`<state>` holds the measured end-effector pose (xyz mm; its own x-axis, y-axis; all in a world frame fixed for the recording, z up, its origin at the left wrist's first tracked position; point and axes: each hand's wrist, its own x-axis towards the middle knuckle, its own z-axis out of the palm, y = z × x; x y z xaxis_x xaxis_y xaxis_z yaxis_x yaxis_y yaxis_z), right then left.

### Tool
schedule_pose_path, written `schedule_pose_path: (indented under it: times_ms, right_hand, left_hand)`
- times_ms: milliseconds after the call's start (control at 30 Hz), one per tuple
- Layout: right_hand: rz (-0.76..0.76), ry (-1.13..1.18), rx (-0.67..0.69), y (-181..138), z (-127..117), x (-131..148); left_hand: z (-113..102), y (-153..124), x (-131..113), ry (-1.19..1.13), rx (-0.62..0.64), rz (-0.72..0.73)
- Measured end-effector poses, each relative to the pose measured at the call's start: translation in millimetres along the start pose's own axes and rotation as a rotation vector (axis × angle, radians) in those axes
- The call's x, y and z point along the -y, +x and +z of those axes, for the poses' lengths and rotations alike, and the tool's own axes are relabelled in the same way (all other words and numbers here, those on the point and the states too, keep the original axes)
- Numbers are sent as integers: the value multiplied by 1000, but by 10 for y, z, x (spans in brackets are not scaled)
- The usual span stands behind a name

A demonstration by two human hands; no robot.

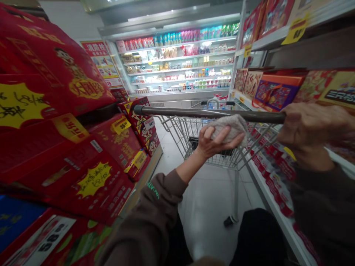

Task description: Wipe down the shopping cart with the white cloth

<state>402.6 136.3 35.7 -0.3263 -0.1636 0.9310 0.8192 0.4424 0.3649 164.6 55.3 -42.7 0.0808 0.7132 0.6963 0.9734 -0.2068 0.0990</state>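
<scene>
A grey-brown handlebar (177,112) runs across the near end of a wire shopping cart (177,133). My left hand (212,142) is closed on a pale, crumpled cloth (231,129), pressing it against the bar from the near side, a little right of its middle. At the bar's right end, my right hand (307,127) is wrapped round the handle. That hand is slightly blurred, and it hides the bar's right tip. A black caster wheel (229,221) shows below the cart on the floor.
Stacked red gift boxes (100,181) stand close on the left. A shelf (266,46) with boxed goods and red packs (280,188) lines the right side. Ahead, beyond another cart handle (217,103), stands a lit refrigerated display (180,59). The pale tiled floor (205,203) lies between.
</scene>
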Motion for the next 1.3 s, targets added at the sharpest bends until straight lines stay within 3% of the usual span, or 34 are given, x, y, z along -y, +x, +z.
schedule_pose_path:
  times_ms: [67,133,233,300,433,533,667,767,900,967,1033,1100,1167,1233,1300]
  right_hand:
    - [1,-6,-13,-3,-14,-24]
    - [-11,-13,-21,-23,0,-60]
    - [-44,-19,-50,-97,99,-160]
    - [-34,-22,-63,-168,199,-251]
    - [136,6,92,-280,340,-424]
    - [251,21,258,-283,339,-493]
    - [289,14,289,-218,282,-472]
    - [264,18,257,-162,245,-394]
    - [223,57,210,-105,195,-267]
    - [190,70,172,-87,166,-212]
    - [132,74,123,-76,142,-171]
    - [66,68,59,-69,126,-148]
    - [18,46,-12,-69,122,-141]
    - [6,19,-42,-78,130,-144]
    - [18,13,-12,-94,144,-147]
  left_hand:
    - [121,0,226,-41,66,-8]
    - [185,-22,378,-47,52,-39]
    - [235,-145,464,-33,23,-59]
    - [255,-257,472,-45,36,1]
    - [180,-390,548,-19,76,83]
    - [-10,-383,720,121,-42,-162]
    - [-180,-350,914,205,-286,-615]
    - [-34,-293,878,148,-350,-771]
    - [409,-173,642,54,-409,-898]
    - [620,-156,534,18,-359,-795]
    - [768,-184,497,-9,-248,-551]
    - [816,-237,567,-9,-154,-312]
    - [748,-285,751,13,-126,-174]
    - [591,-314,1011,45,-180,-175]
    - [406,-331,1279,87,-314,-304]
